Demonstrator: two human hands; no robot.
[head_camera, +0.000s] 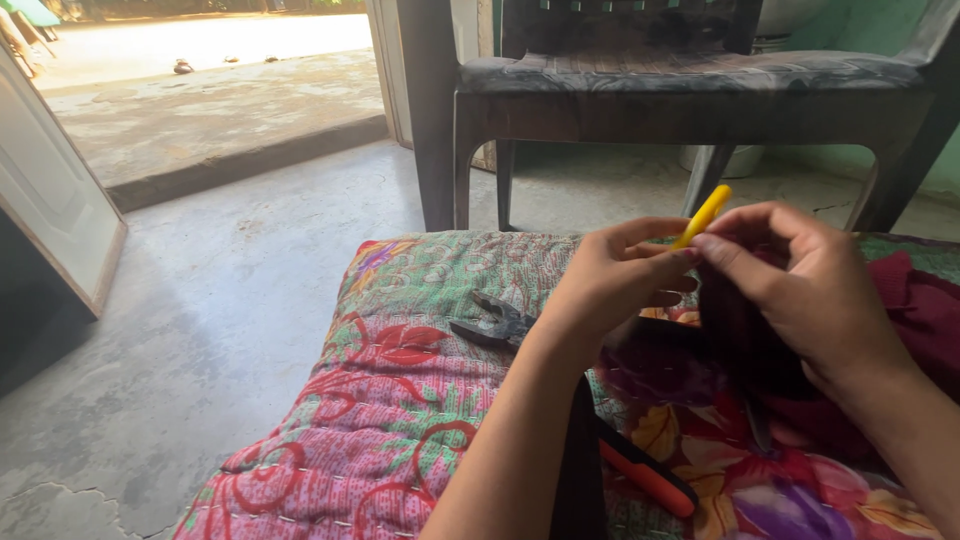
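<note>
Yellow plastic shows between both hands: a slim tool (703, 214) is pinched at its lower end by the left hand (610, 285) and the right hand (795, 290), fingers closed around it and around a dark piece of cloth (745, 340) held above the flowered quilt (400, 400). Pliers (495, 325) lie on the quilt just beside the left wrist. Judging by the tight pinch, the tip could slip and prick a fingertip, or the cloth could slide loose.

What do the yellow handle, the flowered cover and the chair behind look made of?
Yellow handle, pinched between both hands: smooth, glossy, probably plastic. Flowered cover: quilted cotton-like cloth, matte, with visible running stitches. Chair: dark moulded plastic by its one-piece legs and slatted back, dull and scuffed.
</note>
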